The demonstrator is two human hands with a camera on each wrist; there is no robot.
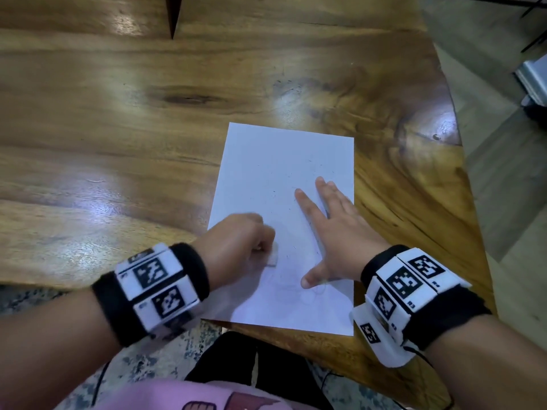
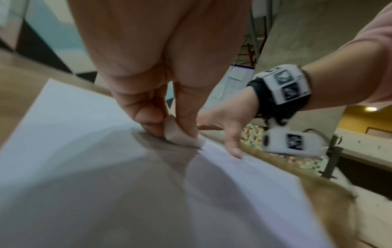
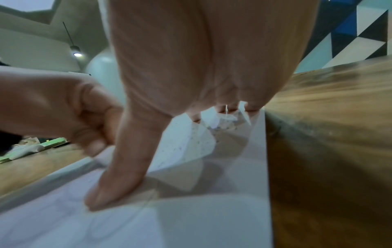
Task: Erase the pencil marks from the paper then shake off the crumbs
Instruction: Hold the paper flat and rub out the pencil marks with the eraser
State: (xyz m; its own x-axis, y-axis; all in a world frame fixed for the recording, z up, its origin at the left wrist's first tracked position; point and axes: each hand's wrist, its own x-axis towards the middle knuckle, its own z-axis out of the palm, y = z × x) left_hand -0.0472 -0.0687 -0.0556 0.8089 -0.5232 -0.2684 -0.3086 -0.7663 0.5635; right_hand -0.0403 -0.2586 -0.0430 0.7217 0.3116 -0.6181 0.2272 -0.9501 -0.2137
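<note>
The left hand (image 1: 236, 241) pinches a small white eraser (image 1: 273, 255) between thumb and curled fingers, its lower edge touching the sheet of paper (image 1: 266, 173). Just beside it, the right hand (image 1: 334, 232) lies flat with fingers spread on the paper, which rests on the wooden worktop (image 1: 118, 128). Dark crumbs (image 3: 186, 144) speckle the paper beyond the right thumb.
</note>
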